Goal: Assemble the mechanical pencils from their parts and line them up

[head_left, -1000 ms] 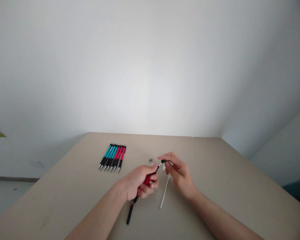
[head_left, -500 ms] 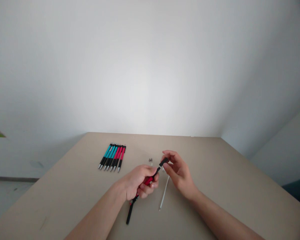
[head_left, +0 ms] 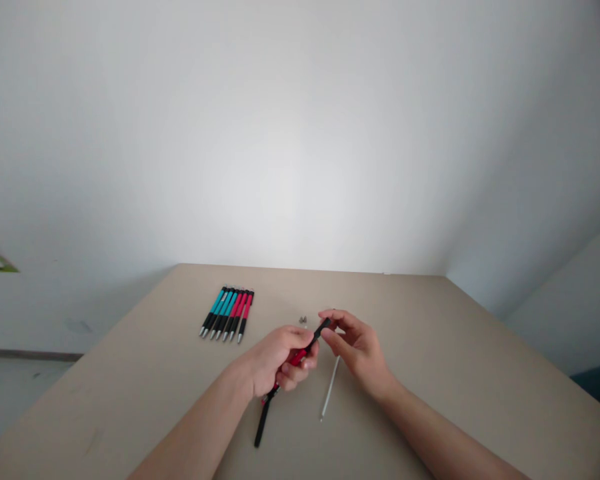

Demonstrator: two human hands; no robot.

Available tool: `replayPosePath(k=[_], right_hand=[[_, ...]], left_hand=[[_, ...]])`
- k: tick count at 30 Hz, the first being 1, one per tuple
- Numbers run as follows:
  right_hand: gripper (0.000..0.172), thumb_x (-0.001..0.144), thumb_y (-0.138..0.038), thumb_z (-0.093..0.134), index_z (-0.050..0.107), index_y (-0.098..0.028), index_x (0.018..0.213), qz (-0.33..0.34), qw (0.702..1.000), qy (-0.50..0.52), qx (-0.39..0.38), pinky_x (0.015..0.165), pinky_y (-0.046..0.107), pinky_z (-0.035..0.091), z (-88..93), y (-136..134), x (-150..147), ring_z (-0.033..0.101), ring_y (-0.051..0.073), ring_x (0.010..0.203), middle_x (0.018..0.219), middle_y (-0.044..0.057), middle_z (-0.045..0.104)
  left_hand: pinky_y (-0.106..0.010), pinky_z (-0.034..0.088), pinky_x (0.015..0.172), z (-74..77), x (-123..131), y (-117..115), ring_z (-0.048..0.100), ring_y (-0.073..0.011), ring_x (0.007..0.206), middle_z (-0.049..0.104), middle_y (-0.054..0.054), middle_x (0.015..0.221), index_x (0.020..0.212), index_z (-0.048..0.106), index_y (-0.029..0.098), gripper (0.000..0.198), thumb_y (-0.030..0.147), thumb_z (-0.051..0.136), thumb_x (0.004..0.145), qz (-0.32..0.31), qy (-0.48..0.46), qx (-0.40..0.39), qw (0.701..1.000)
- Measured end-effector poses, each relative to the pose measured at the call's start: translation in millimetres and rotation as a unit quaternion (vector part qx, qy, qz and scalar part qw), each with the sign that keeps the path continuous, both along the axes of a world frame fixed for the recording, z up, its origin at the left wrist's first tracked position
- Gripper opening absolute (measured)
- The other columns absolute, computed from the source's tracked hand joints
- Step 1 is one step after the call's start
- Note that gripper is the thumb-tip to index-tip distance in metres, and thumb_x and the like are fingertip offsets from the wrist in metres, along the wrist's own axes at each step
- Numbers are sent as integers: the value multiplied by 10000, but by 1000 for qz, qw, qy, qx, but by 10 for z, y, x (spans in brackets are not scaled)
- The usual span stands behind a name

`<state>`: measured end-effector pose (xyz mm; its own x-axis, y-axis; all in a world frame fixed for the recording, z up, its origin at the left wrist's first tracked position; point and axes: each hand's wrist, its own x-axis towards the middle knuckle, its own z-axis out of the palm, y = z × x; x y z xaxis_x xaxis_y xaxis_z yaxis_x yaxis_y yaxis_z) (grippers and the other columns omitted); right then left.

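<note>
My left hand (head_left: 275, 357) is closed around a red pen barrel (head_left: 299, 357), which tilts up toward the right with its black clip end below the fingers. Over the barrel's upper end sits a black grip sleeve (head_left: 323, 326), pinched between the thumb and fingers of my right hand (head_left: 357, 348). Beneath my right hand a thin white refill (head_left: 331, 390) lies on the table, its top end hidden. Another black tube-like piece (head_left: 262, 425) rests below my left hand.
Several assembled pens (head_left: 227, 315), turquoise and red with black grips, lie side by side at the back left. Two small metal pen tips (head_left: 303, 320) stand beyond my hands. The beige table (head_left: 430, 373) meets a white wall (head_left: 300, 133) at the back.
The black sleeve has slid down along the barrel; the pale gap seen below it has closed. My right hand has moved slightly left and down with it. The view has shifted a little.
</note>
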<state>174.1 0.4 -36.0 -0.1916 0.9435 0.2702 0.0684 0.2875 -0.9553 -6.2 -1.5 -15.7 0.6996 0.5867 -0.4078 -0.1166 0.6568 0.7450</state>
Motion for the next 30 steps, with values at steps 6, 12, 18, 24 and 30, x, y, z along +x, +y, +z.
replayPosePath(k=[6,12,18,24,30], right_hand=[[363,841,-471,551,684,-165,985,-10,1000,-4,-8,428,213,336,-15,14,19,414,79,464,644,1,531],[280,867,-410,547,698,-203,981,35,999,14,38,448,207,368,24,-9,6,462,100,560,767,36,556],[240,877,-360,543,673,-224,1025,74,996,17,46,500,218,411,65,-59,-32,513,127,680,860,51,537],[316,856,-394,544,585,-210,1109,10,1000,3,18,479,210,397,-37,-10,-7,491,126,664,866,41,547],[200,865,-300,501,631,-190,970,-43,989,-121,79,577,245,435,-54,20,46,535,148,718,802,34,580]], left_hand=[[-166,46,346,-6,-5,16,159,-17,374,420,45,596,784,515,158,232,387,541,812,1,-17,-2,1000],[-172,16,356,20,14,15,129,-12,367,406,59,590,833,507,171,402,573,495,810,-2,-2,-22,1000],[-168,25,353,51,36,-35,120,-17,375,398,73,593,829,443,225,332,542,542,812,23,31,48,998],[-160,26,337,46,-1,-21,112,-15,376,354,74,586,778,457,197,286,466,533,836,33,-10,45,998],[-142,33,328,64,-70,29,111,-6,375,344,74,602,747,448,178,274,420,532,844,121,-54,39,990]])
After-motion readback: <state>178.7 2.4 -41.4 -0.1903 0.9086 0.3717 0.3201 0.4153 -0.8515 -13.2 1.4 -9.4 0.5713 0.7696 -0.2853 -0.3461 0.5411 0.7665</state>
